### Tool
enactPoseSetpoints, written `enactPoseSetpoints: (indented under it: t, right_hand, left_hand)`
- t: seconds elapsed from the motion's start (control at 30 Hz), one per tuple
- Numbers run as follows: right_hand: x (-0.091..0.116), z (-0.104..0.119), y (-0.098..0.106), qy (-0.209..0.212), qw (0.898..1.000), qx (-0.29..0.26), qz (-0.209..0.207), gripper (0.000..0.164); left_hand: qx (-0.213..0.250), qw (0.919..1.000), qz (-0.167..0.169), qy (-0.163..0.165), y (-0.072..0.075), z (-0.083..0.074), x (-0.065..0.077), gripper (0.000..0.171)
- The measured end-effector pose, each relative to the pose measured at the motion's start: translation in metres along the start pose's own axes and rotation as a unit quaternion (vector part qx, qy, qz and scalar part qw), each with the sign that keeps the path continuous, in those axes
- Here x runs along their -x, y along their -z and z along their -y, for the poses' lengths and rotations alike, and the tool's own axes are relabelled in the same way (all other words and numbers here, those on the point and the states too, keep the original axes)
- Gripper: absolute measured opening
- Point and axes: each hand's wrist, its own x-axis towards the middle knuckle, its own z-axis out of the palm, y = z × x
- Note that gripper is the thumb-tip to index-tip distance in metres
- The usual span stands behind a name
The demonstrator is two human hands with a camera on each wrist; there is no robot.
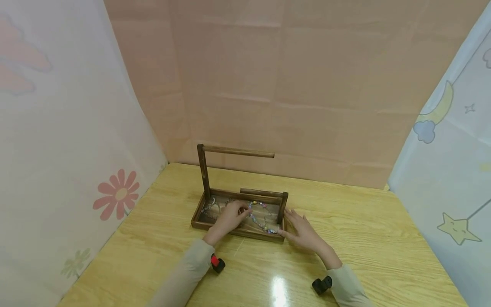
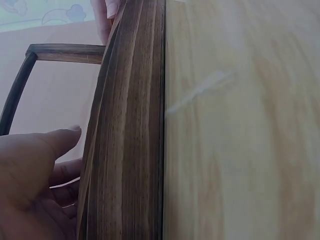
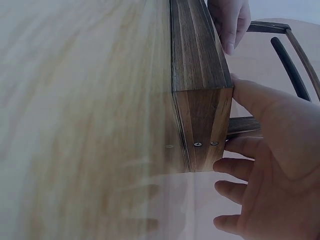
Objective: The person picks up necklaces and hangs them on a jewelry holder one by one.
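A dark wooden jewelry stand (image 1: 245, 232) sits on the table, with a shallow tray base and two uprights carrying bars at different heights. In the tray lies a pastel beaded strand (image 1: 253, 218), and chain jewelry (image 1: 208, 209) is at its left end. My left hand (image 1: 230, 216) reaches over the front wall, fingertips at the beaded strand. The left wrist view shows its thumb (image 2: 65, 140) apart from the loosely bent fingers, whose tips the wall partly hides. At the tray's right end, my right hand (image 1: 304, 233) is spread, thumb at the front corner and fingers beside the end wall.
The taller upright (image 1: 204, 172) stands at the back left with its bar (image 1: 238, 151) running right. A shorter upright (image 1: 283, 207) rises at the right end, its bar (image 1: 261, 192) running left. Behind the wooden table (image 1: 368, 238) hangs a plain backdrop (image 1: 307, 106).
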Motion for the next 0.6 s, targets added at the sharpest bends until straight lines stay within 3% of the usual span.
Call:
enactPoseSetpoints:
  t: [0.33, 0.6]
  right_hand:
    - [0.002, 0.000, -0.001, -0.025, 0.999, 0.015, 0.020, 0.072]
    - [0.003, 0.003, 0.000, -0.035, 0.999, 0.007, 0.034, 0.071]
  left_hand:
    - [-0.021, 0.9996, 0.007, 0.017, -0.004, 0.001, -0.004, 0.023]
    - [-0.040, 0.9992, 0.001, 0.007, -0.013, 0.005, -0.006, 0.019]
